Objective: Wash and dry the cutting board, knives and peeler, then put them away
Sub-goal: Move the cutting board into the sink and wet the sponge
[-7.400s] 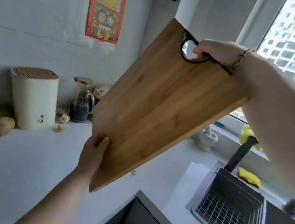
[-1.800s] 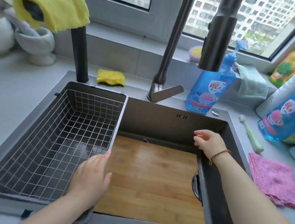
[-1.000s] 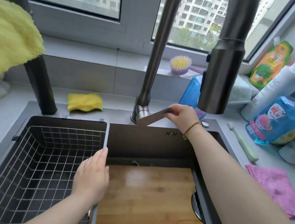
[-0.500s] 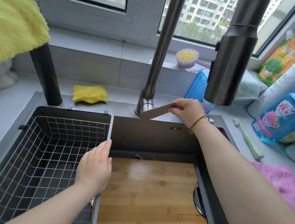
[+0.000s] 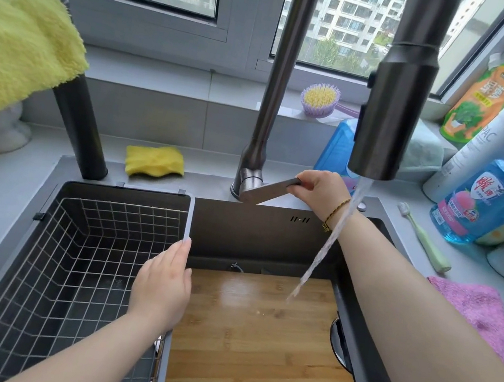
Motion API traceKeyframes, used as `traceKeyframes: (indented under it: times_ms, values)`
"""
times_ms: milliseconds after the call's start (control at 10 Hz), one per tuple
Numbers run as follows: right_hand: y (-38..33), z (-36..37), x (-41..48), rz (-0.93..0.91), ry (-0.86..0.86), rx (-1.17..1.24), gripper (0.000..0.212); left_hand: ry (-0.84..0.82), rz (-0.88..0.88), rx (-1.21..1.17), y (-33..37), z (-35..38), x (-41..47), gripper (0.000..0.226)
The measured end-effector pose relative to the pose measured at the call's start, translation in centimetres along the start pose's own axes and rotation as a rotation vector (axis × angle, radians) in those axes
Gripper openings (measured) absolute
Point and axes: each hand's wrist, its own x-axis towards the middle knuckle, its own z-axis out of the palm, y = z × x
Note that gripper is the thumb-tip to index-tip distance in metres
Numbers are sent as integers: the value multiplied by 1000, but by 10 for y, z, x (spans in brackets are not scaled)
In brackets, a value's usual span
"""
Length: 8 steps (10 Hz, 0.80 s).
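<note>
The wooden cutting board [image 5: 258, 347] lies flat in the right half of the dark sink [image 5: 257, 237]. A stream of water [image 5: 327, 243] runs from the faucet spray head [image 5: 391, 113] onto the board's far end. My right hand [image 5: 319, 189] grips the end of the faucet lever [image 5: 264, 189] behind the sink. My left hand [image 5: 162, 288] rests with straight fingers on the rim between the wire basket [image 5: 72, 262] and the board. No knives or peeler are in view.
A yellow sponge [image 5: 154, 161] lies behind the basket. A yellow cloth [image 5: 19, 41] hangs on a dark post at the left. Blue soap bottles [image 5: 489, 198], a toothbrush [image 5: 422, 237] and a pink cloth [image 5: 485, 317] sit at the right. A brush [image 5: 320, 100] is on the windowsill.
The board came from the counter into the sink. My right hand went to the faucet lever and gripped it, and water now flows onto the board. My left hand stayed on the rim.
</note>
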Motion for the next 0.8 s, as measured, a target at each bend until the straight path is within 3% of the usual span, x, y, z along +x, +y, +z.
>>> traceKeyframes:
  times_ms: [700,800]
  values:
    - [-1,-1,-1,30,13,12,30,-24,4,45,-1,-2,3,54]
    - [4,1,-6,52,23,52,38,55,19,17,-3,-13,17,57]
